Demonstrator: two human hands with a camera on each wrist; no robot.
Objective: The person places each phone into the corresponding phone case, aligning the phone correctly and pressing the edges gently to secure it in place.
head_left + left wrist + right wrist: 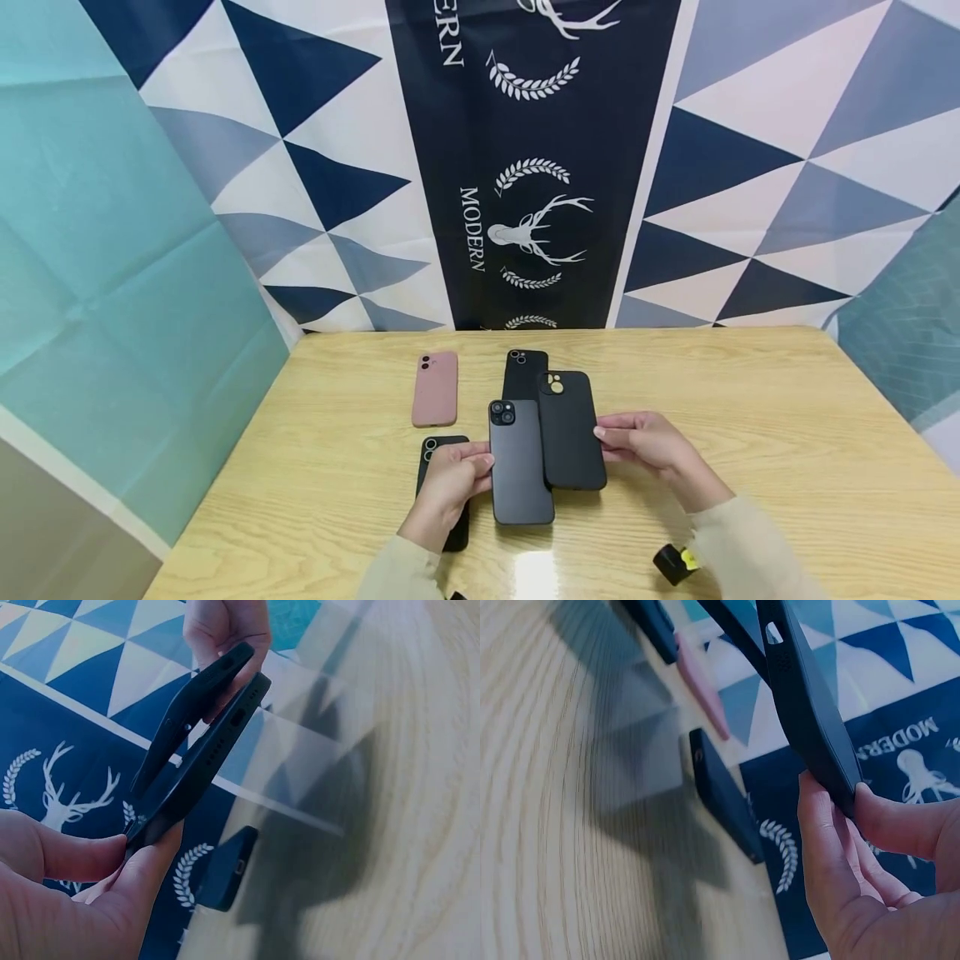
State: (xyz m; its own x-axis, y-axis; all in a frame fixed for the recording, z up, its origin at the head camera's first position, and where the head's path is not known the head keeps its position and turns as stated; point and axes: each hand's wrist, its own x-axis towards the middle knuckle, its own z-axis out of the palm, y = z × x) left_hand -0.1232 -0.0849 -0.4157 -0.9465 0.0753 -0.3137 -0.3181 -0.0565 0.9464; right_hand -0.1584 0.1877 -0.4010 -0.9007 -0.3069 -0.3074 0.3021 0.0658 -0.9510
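My left hand (453, 475) pinches a dark grey phone (521, 467) by its left edge, its back and two camera lenses facing up. In the left wrist view the phone's (217, 746) bottom edge shows a port and speaker holes. Between thumb and fingers, my right hand (648, 446) grips the right edge of a black phone case (573, 433), whose camera cutout lets the tabletop show through. The case overlaps the phone's right side in the head view. In the right wrist view, the case (806, 705) has an open port slot. Both are held above the table.
A pink phone or case (435, 389) lies at the back left of the wooden table (337, 417). Behind the held pair lies a black phone (525, 375). Another black phone (457, 533) lies partly under my left hand. Patterned cloth (525, 167) hangs behind the table.
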